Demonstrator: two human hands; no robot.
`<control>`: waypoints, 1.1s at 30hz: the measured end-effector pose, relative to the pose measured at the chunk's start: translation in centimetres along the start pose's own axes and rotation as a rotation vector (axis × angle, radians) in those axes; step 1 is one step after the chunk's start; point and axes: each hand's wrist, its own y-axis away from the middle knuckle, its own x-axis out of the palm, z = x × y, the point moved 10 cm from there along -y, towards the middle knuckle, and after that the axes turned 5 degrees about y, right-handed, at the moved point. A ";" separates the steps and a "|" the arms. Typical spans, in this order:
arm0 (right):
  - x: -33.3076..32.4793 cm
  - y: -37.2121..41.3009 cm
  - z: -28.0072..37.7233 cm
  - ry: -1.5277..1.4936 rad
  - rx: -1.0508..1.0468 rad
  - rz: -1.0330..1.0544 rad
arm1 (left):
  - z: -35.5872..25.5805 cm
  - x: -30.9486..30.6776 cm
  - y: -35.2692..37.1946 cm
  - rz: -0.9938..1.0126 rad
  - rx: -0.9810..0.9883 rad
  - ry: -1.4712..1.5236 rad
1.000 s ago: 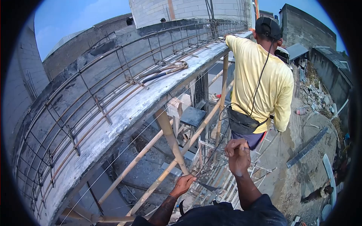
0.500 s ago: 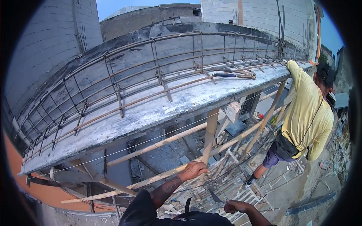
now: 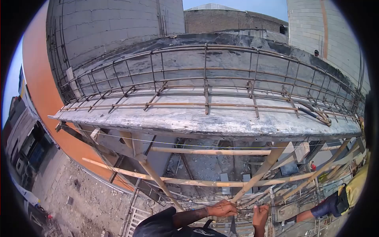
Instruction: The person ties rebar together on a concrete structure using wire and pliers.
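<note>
In the head view, the left hand [image 3: 223, 208] has its fingers bent, and the right hand [image 3: 260, 216] is held up just beside it with its fingers curled in. The hands look near but apart. I cannot tell if either one is closed on something.

A dark pointed piece [image 3: 232, 225] hangs just below the left hand's fingers. It looks thin, stiff and light, and maybe smooth enough to slip. It should not break easily. The best place to hold it is likely the top, away from the point.

A slanted pole [image 3: 261, 173] comes down close above the hands. It looks stiff and round. Farther above them is a steel bar cage [image 3: 205, 81].
</note>
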 end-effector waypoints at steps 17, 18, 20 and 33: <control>25.0 4.6 8.3 -0.353 -0.034 1.063 | 5.8 -1.5 11.0 -0.415 -0.235 0.191; 25.7 5.0 9.0 -0.378 -0.016 1.096 | 6.1 -1.5 11.5 -0.347 -0.288 0.083; 26.7 6.2 10.6 -0.429 0.025 1.160 | 3.9 -5.7 11.7 -0.246 -0.365 -0.065; 21.5 9.8 21.6 -0.945 -0.024 1.169 | -3.1 -18.8 8.5 -0.209 0.052 -0.455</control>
